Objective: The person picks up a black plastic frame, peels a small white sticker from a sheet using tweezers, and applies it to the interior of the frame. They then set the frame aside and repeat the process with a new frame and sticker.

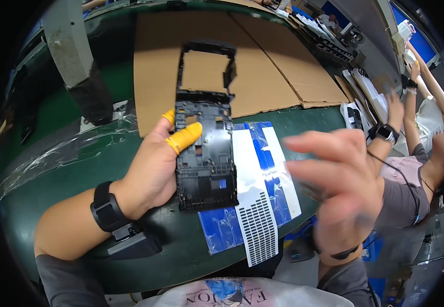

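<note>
One black plastic frame (212,148) mid-view, long axis toward 12 o'clock, gripped narrowly in left hand (153,166), yellow-covered thumb (186,137) on its face. Right hand (342,179) near 3 o'clock, blurred; cannot tell its grip. At 5 o'clock, dark-rectangled white sheet (257,225) over blue piece (222,230), frame hiding part. Cardboard (263,77) at 12–1. Grey post (68,46) at 10, blocking green table (181,250). Co-worker (408,202) at 3, beyond right hand.

Even, moderately bright light reaches your dark green bench (191,262), throwing streaky glare off the clear plastic film (45,159). Your right hand (342,179) smears with motion blur; your left hand (153,163) and the slotted black plastic frame (214,146) look crisp. Fisheye distortion bends straight edges toward your black rim.
</note>
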`<state>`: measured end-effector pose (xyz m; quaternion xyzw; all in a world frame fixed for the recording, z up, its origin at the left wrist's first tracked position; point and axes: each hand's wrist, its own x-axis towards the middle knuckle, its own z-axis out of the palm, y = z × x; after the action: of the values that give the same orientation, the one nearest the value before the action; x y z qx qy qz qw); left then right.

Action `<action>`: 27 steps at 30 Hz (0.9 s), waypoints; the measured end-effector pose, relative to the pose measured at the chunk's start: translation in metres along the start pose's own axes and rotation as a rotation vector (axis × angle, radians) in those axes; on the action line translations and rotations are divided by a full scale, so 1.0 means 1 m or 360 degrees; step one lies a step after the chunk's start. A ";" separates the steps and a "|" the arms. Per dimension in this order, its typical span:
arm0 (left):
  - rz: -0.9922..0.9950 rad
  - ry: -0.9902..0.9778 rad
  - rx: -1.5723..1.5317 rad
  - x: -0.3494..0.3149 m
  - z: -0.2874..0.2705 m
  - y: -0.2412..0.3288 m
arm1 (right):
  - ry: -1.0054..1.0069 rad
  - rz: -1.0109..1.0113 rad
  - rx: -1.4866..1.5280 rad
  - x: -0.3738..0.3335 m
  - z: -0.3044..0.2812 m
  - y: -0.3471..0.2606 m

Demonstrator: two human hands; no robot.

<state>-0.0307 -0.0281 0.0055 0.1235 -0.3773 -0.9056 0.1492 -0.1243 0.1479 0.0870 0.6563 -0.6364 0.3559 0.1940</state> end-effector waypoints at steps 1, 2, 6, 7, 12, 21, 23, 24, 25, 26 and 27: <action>-0.0006 0.0027 -0.0036 0.003 -0.007 -0.004 | 0.0115 0.0291 0.0137 -0.014 -0.003 0.009; -0.0025 0.0005 -0.0049 0.005 -0.005 -0.006 | 0.0026 0.0714 0.0461 -0.023 -0.011 0.010; -0.0225 -0.0050 -0.0148 0.007 -0.010 -0.017 | -0.0008 0.1865 0.1491 -0.059 0.008 0.039; -0.0185 -0.0059 0.0014 0.007 -0.011 -0.018 | -0.0002 0.1971 0.1686 -0.069 0.014 0.043; -0.0133 0.0004 0.0006 -0.005 -0.006 -0.017 | 0.0412 0.1858 0.1945 -0.098 0.023 0.046; -0.0282 -0.0056 -0.0117 -0.015 0.007 -0.022 | 0.0505 0.1855 0.1899 -0.106 0.023 0.038; -0.0330 -0.0037 -0.0105 -0.015 0.005 -0.023 | 0.0485 0.1957 0.1823 -0.106 0.025 0.041; -0.0342 -0.0056 -0.0135 -0.015 0.003 -0.024 | 0.0527 0.2011 0.1752 -0.104 0.025 0.039; -0.0342 -0.0050 -0.0133 -0.016 0.003 -0.024 | 0.0524 0.2012 0.1757 -0.103 0.026 0.038; -0.0324 -0.0029 -0.0126 -0.016 0.003 -0.024 | 0.0529 0.2009 0.1727 -0.102 0.026 0.036; -0.0306 -0.0008 -0.0119 -0.016 0.004 -0.024 | 0.0534 0.2005 0.1697 -0.103 0.026 0.036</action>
<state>-0.0210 -0.0041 -0.0072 0.1512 -0.3300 -0.9295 0.0651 -0.1467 0.1970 -0.0109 0.1207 -0.5931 0.7434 -0.2846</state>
